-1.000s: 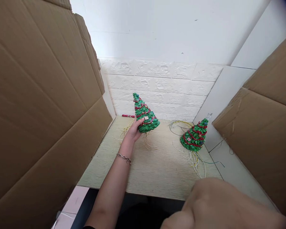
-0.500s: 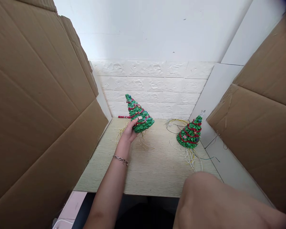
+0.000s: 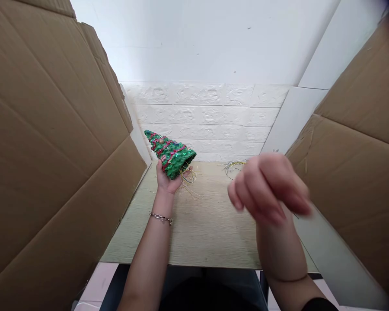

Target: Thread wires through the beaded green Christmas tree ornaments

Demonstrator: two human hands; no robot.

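My left hand [image 3: 170,179] grips a small green Christmas tree [image 3: 168,155] with red garland by its lower part, fingers under and thumb on the near side. The tree lies tilted, tip to the upper left, its hollow base facing right. Thin yellow and white wires [image 3: 188,183] hang out of the base. My right hand [image 3: 269,188] is raised close to the camera on the right, slightly blurred, its fingers loosely bent and apart with nothing seen in them. It hides the second tree, apart from part of its clear star topper [image 3: 275,151].
Cardboard panels [image 3: 52,129] [image 3: 359,151] stand at left and right. A white brick-patterned wall [image 3: 210,116] closes the back of the pale wooden table [image 3: 207,233]. A coil of yellow and dark wire [image 3: 231,166] lies near the back right.
My left hand has turned the tree, tipping it leftward so that its base opening shows. My right hand has moved forward from the lower right and now covers the second tree.
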